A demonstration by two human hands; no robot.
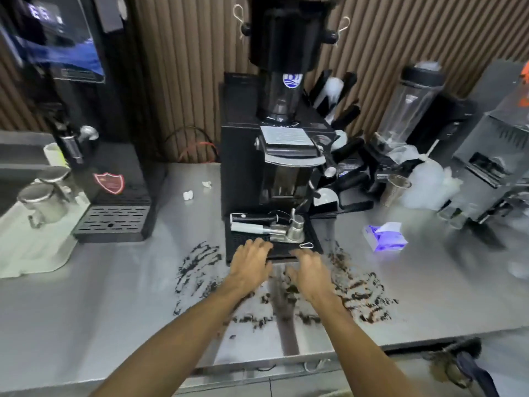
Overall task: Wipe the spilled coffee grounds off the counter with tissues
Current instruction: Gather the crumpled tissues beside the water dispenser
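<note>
I am working at what is looking like a café's coffee bar: a tall black coffee grinder (286, 156) is standing before me on a stainless steel counter (114, 296), with portafilters (347, 149) leaning just beside it and a tamper (296, 227) sitting on the black mat (237, 245) at its foot. Steel milk pitchers (40, 202) are sitting on a cloth (34, 253) at the left, beside a black drinks machine (114, 181) with a drip tray (111, 224), and a blender (409, 107) is standing at the right.

Dark coffee grounds (359, 293) across steel counter (114, 299)

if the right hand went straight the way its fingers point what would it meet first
Probably the front edge of the black drip tray; the right hand looks just short of it.
</note>
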